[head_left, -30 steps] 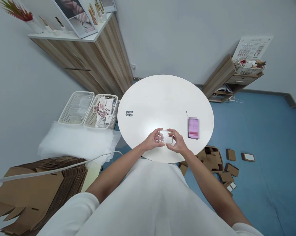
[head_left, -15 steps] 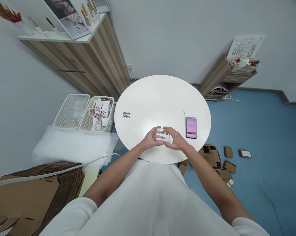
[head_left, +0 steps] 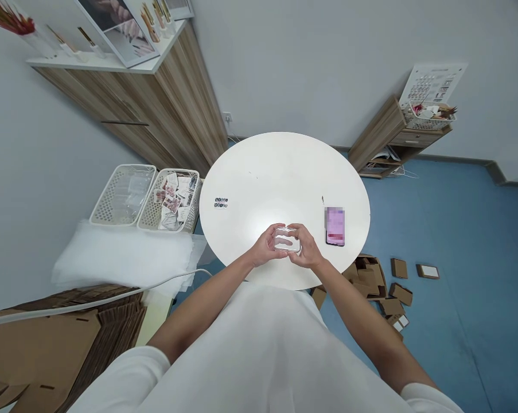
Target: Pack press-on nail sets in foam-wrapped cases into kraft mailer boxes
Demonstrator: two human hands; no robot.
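A small clear plastic box [head_left: 287, 241] is held between my two hands, over the near part of the round white table [head_left: 280, 166]. My left hand [head_left: 265, 246] grips its left end, fingers along the far edge and thumb at the near edge. Its right end is in my right hand [head_left: 306, 246], which is closed around it the same way. Fingers show through the see-through box; whether anything lies inside I cannot tell. A phone [head_left: 335, 226] with a pinkish screen lies on the table to the right. On the left lies a small sheet of dark round stickers [head_left: 221, 203].
Two white baskets stand left of the table, one with clear plastic bags [head_left: 132, 192], one with printed cards [head_left: 172, 201]. White foam sheets [head_left: 125, 252] and flattened cardboard [head_left: 47, 355] lie nearer. Small brown boxes [head_left: 399, 268] are on the floor at right.
Both hands and the clear box have shifted slightly to the right and nearer to me. The grip of both hands looks much the same.
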